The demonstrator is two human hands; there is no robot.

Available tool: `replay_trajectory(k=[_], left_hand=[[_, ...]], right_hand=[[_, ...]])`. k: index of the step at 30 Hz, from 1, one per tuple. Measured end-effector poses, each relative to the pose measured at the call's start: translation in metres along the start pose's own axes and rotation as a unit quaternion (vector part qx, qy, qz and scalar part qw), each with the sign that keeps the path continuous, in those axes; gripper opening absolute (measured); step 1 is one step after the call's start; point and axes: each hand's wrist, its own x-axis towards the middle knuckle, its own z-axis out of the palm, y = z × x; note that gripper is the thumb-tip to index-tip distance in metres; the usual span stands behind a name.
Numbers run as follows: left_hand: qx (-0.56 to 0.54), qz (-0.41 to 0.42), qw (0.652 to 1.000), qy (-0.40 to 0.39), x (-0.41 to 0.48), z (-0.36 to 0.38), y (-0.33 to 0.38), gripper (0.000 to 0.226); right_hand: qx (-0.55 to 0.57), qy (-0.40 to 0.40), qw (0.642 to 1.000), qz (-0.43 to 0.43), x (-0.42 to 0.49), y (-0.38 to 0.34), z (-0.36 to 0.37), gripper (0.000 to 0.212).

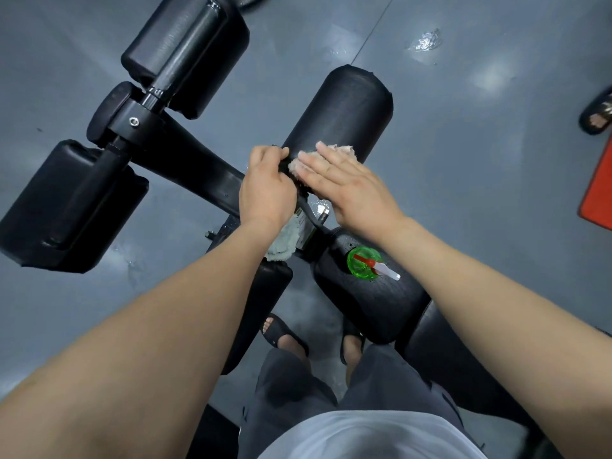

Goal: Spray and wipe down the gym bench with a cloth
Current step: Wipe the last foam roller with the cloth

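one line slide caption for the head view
Right hand presses cloth on roller pad; spray bottle stands nearby.

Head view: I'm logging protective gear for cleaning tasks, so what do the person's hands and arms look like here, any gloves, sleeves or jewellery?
Both the left hand and the right hand are bare, with no gloves. No rings, watch or wristbands show. The forearms are uncovered as far as the picture's edge, so no sleeves are in view. Fingernails on the right hand look short and unpainted.

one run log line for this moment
step: wiping | right hand: flat on cloth on roller pad | left hand: gripping cloth | spray bottle: standing on pad
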Motion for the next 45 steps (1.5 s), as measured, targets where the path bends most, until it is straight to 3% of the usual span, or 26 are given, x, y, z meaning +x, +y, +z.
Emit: replay_trajectory(k=[3, 20, 25, 34, 43, 45], left_hand=[[0.005, 0.005, 1.000, 0.000, 0.000, 0.001, -0.001, 0.046], [0.019, 0.019, 0.999, -0.020, -0.001, -0.002, 0.001, 0.047], [0.015, -0.002, 1.000, -0.017, -0.001, -0.005, 0.004, 0.048], [0.011, -0.012, 1.000, -0.006, -0.001, -0.002, 0.002, 0.050], [0.006, -0.015, 1.000, -0.012, 0.000, -0.003, 0.004, 0.049], [0.007, -0.018, 1.000, -0.011, 0.001, -0.003, 0.004, 0.049]], right_hand=[[0.008, -0.005, 0.998, 0.067, 0.020, 0.005, -0.009, 0.067], [-0.010, -0.062, 0.961, 0.268, 0.116, 0.067, -0.048, 0.052], [-0.027, -0.074, 0.955, 0.286, 0.126, 0.067, -0.050, 0.041], [0.103, 0.051, 0.947, 0.298, 0.069, 0.075, -0.046, 0.051], [0.068, 0.003, 0.943, 0.325, 0.100, 0.079, -0.053, 0.050], [0.046, -0.021, 0.953, 0.298, 0.105, 0.078, -0.053, 0.053]])
